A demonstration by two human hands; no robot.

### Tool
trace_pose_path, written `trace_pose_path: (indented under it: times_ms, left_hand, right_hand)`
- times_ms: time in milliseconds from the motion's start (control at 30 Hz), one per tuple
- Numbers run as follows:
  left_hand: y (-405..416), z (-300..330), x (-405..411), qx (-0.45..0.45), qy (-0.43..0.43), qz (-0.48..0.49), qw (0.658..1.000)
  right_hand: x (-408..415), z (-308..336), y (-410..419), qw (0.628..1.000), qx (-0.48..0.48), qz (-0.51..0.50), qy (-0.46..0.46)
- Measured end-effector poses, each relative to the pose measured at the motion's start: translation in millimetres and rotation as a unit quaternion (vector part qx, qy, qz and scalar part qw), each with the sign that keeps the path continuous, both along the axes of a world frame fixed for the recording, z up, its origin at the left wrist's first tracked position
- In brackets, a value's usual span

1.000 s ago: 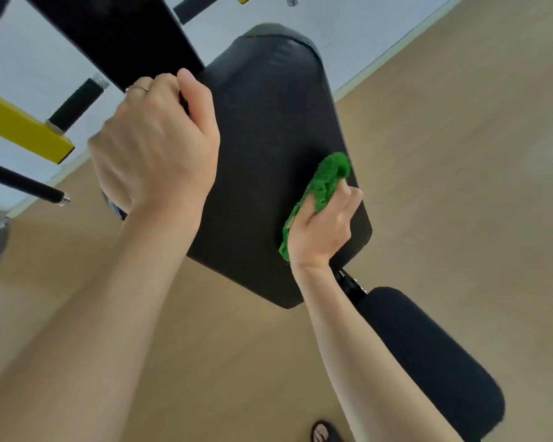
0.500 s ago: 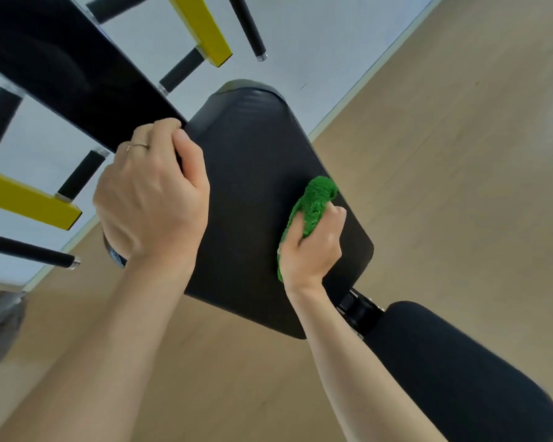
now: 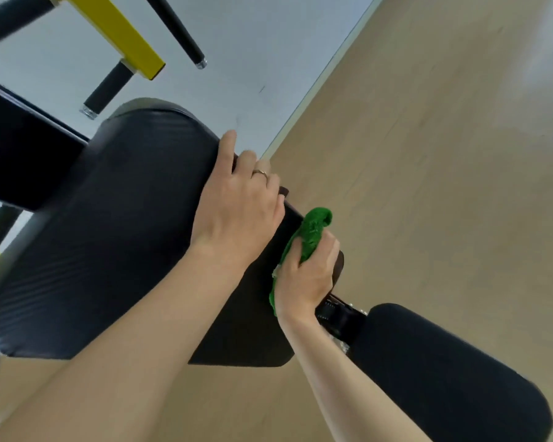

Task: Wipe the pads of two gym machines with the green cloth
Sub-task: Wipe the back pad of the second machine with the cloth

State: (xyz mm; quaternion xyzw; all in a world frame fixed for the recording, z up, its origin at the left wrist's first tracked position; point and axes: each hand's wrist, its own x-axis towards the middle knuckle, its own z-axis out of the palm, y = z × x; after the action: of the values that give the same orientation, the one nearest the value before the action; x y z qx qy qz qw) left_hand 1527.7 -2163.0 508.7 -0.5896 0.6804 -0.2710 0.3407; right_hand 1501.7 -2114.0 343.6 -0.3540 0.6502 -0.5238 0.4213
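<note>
— How many pads do you count?

— Two. One broad black pad (image 3: 115,224) fills the middle and left, and a second black pad (image 3: 444,371) sits at about four o'clock, its far end cut off by the frame edge. A black bracket (image 3: 339,314) joins them, partly hidden behind the wrist.

— And hands?

— Two. The left hand (image 3: 237,212) grips the broad pad's right edge, thumb on top, fingers curled over and out of sight; there's one ring (image 3: 261,172) on it. The right hand (image 3: 307,275) is closed around the single green cloth (image 3: 313,228), bunched against that same edge just at five o'clock from the left hand.

— Anything else countable?

— One yellow bar (image 3: 122,36) fully seen at eleven o'clock, plus a yellow sliver at nine o'clock I can't identify. Three black grip handles (image 3: 107,89) near the top, blurred and partly cropped. The wood floor (image 3: 444,154) covers the right.
</note>
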Motion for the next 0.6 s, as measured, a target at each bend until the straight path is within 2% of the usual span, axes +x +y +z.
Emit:
trace_pose_path:
  times_ms: [67, 133, 233, 367, 467, 600]
  left_hand:
    - [-3, -4, 3, -0.003, -0.017, -0.012, 1.000]
    - [-3, -7, 5, -0.019, -0.024, -0.019, 0.999]
    - [-3, -14, 6, -0.041, -0.030, -0.033, 0.998]
    - [-3, -19, 10, -0.070, -0.034, -0.065, 0.995]
    - [-3, -20, 11, -0.077, -0.036, -0.074, 0.994]
    - [-3, -22, 13, -0.089, -0.039, -0.081, 0.992]
  right_hand:
    - [0, -8, -4, 0.999, -0.032, 0.006, 0.038]
    - [-4, -32, -15, 0.998, 0.006, -0.008, 0.058]
    - [-14, -73, -35, 0.994, 0.102, -0.046, 0.003]
    - [-26, -100, -52, 0.988, 0.141, -0.045, -0.047]
    - [-34, -113, -59, 0.965, 0.215, -0.057, -0.139]
    - [-36, -125, -52, 0.938, 0.287, -0.092, -0.171]
